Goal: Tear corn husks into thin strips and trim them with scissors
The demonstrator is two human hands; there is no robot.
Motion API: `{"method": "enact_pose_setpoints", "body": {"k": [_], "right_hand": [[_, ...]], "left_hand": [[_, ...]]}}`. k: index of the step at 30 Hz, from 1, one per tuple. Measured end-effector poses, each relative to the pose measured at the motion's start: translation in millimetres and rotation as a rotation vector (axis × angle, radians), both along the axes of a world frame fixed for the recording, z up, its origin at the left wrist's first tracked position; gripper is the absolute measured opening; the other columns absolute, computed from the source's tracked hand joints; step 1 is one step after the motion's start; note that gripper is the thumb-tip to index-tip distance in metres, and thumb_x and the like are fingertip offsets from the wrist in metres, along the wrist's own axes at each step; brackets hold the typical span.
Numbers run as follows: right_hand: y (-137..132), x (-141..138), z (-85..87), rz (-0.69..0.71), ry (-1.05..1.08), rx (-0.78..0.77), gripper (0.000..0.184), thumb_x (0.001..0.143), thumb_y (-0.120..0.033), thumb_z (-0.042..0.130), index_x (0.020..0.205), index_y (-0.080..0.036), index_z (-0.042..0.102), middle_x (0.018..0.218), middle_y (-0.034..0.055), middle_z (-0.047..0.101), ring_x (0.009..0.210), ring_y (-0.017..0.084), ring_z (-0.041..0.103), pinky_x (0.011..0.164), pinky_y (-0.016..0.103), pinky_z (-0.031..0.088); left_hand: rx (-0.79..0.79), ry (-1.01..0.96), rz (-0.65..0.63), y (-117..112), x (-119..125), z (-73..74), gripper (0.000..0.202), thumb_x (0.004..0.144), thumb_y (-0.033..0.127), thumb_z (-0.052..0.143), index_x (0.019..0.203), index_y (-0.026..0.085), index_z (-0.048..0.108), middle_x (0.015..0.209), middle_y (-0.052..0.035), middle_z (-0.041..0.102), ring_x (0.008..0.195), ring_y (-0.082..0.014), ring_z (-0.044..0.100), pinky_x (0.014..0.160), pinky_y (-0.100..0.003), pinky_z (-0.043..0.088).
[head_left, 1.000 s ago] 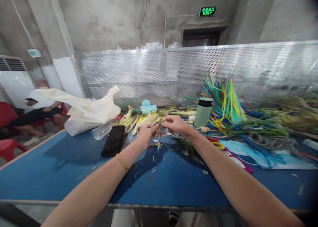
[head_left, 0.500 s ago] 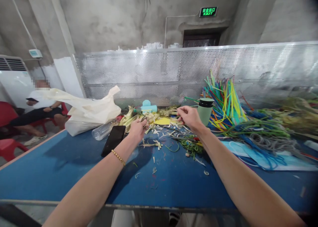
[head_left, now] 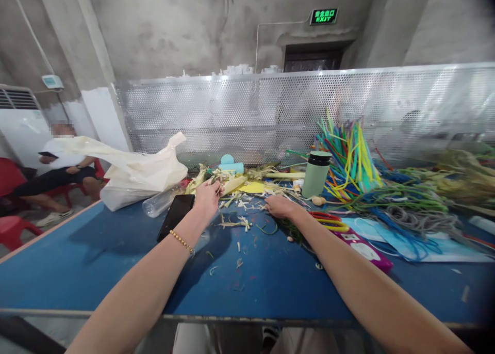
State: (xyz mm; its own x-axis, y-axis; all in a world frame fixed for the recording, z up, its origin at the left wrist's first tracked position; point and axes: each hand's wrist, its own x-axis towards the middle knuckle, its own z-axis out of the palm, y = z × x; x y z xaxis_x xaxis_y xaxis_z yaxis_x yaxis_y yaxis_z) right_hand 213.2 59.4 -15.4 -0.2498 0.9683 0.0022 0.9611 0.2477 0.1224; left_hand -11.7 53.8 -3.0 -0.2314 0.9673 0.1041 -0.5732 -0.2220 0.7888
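Note:
My left hand (head_left: 209, 195) is closed on a bunch of pale, dry husk leaves (head_left: 233, 184), above the phone's right side. My right hand (head_left: 281, 207) is low over the table, its fingers curled down among cut scraps (head_left: 240, 203); whatever they grip, if anything, is hidden. Right beside its wrist lie red and yellow loops (head_left: 328, 221) that look like scissor handles, partly behind my forearm. Under that wrist is a tangle of dark green cord. A yellow sheet (head_left: 253, 188) shows between the two hands.
A black phone (head_left: 177, 215), clear bottle (head_left: 158, 203) and white plastic bag (head_left: 145, 176) are at left. A green tumbler (head_left: 316, 174) stands at right, near colourful strips (head_left: 358, 160), cords, blue masks (head_left: 456, 251) and a purple packet (head_left: 363, 248). A person (head_left: 65, 160) sits far left.
My right hand has come down and toward me, away from the husk pile to the scraps. My left hand has shifted slightly left, still with the husk leaves. The purple packet is now uncovered.

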Motion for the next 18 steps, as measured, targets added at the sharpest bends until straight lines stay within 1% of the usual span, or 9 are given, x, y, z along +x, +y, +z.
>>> {"method": "enact_pose_setpoints", "body": {"k": [3, 6, 8, 10, 12, 13, 14, 15, 18], "right_hand": [[0.7, 7.3, 0.1, -0.078, -0.016, 0.035, 0.032, 0.083, -0.012, 0.05, 0.105, -0.004, 0.072, 0.107, 0.0257, 0.069, 0.102, 0.029, 0.066, 0.081, 0.033, 0.049], [-1.2, 3.2, 3.3, -0.072, -0.009, 0.105, 0.033, 0.085, -0.011, 0.046, 0.105, -0.003, 0.071, 0.107, 0.0273, 0.067, 0.104, 0.03, 0.065, 0.084, 0.035, 0.049], [-2.5, -10.4, 4.0, -0.005, 0.005, 0.151, 0.032, 0.088, -0.015, 0.046, 0.103, -0.004, 0.072, 0.108, 0.0255, 0.067, 0.106, 0.029, 0.063, 0.089, 0.034, 0.046], [-1.6, -29.9, 3.2, 0.082, 0.019, 0.189, 0.032, 0.09, -0.02, 0.046, 0.104, -0.006, 0.071, 0.113, 0.0223, 0.065, 0.113, 0.028, 0.058, 0.096, 0.034, 0.043], [3.0, -49.2, 1.5, 0.176, 0.028, 0.2, 0.031, 0.091, -0.024, 0.046, 0.109, -0.011, 0.068, 0.123, 0.0173, 0.061, 0.117, 0.026, 0.054, 0.1, 0.032, 0.04], [6.7, -57.0, 0.3, 0.226, 0.034, 0.203, 0.032, 0.091, -0.024, 0.046, 0.114, -0.013, 0.066, 0.127, 0.0156, 0.059, 0.118, 0.025, 0.053, 0.1, 0.032, 0.04], [10.9, -62.7, -0.9, 0.3, 0.049, 0.213, 0.035, 0.091, -0.024, 0.046, 0.12, -0.013, 0.063, 0.129, 0.0157, 0.057, 0.116, 0.025, 0.054, 0.098, 0.034, 0.041], [15.4, -66.4, -2.3, 0.34, 0.061, 0.202, 0.037, 0.092, -0.024, 0.045, 0.125, -0.015, 0.06, 0.131, 0.015, 0.056, 0.115, 0.026, 0.054, 0.097, 0.035, 0.042], [25.4, -66.7, -7.1, 0.358, 0.076, 0.141, 0.04, 0.09, -0.019, 0.047, 0.128, -0.02, 0.058, 0.131, 0.0141, 0.057, 0.11, 0.026, 0.057, 0.092, 0.035, 0.044]], "left_hand": [[-0.009, 0.001, -0.013, -4.4, 4.1, 2.0, 0.017, 0.071, -0.003, 0.06, 0.064, 0.012, 0.054, 0.057, 0.0006, 0.056, 0.047, -0.0056, 0.048, 0.047, -0.018, 0.037], [0.011, 0.017, -0.041, -7.5, 6.6, 2.6, 0.016, 0.072, -0.003, 0.058, 0.064, 0.011, 0.055, 0.058, -0.0004, 0.057, 0.05, -0.0064, 0.05, 0.048, -0.018, 0.037], [0.019, 0.023, -0.047, -8.4, 7.3, 2.1, 0.015, 0.072, -0.003, 0.057, 0.065, 0.011, 0.056, 0.059, -0.0009, 0.058, 0.051, -0.0071, 0.051, 0.048, -0.018, 0.037], [0.016, 0.026, -0.046, -8.4, 7.7, 1.4, 0.014, 0.073, -0.002, 0.056, 0.066, 0.01, 0.056, 0.06, -0.0013, 0.058, 0.051, -0.0075, 0.052, 0.048, -0.018, 0.038], [0.012, 0.031, -0.046, -7.8, 7.8, 0.8, 0.014, 0.074, -0.002, 0.056, 0.065, 0.01, 0.056, 0.059, -0.0014, 0.058, 0.05, -0.0074, 0.051, 0.047, -0.018, 0.037], [0.014, 0.034, -0.046, -7.4, 7.8, 0.5, 0.015, 0.073, -0.002, 0.055, 0.065, 0.01, 0.055, 0.058, -0.0013, 0.058, 0.05, -0.0073, 0.051, 0.047, -0.018, 0.037], [0.017, 0.038, -0.047, -6.9, 7.8, 0.2, 0.015, 0.073, -0.002, 0.055, 0.064, 0.01, 0.055, 0.058, -0.0012, 0.058, 0.049, -0.0072, 0.05, 0.046, -0.018, 0.036], [0.02, 0.042, -0.051, -6.5, 7.6, -0.2, 0.015, 0.072, -0.002, 0.055, 0.063, 0.01, 0.054, 0.057, -0.0012, 0.058, 0.048, -0.0072, 0.05, 0.046, -0.018, 0.036], [0.021, 0.057, -0.063, -5.8, 6.9, -1.5, 0.015, 0.071, -0.002, 0.055, 0.063, 0.01, 0.054, 0.057, -0.0016, 0.058, 0.048, -0.0072, 0.05, 0.046, -0.018, 0.036]]}}
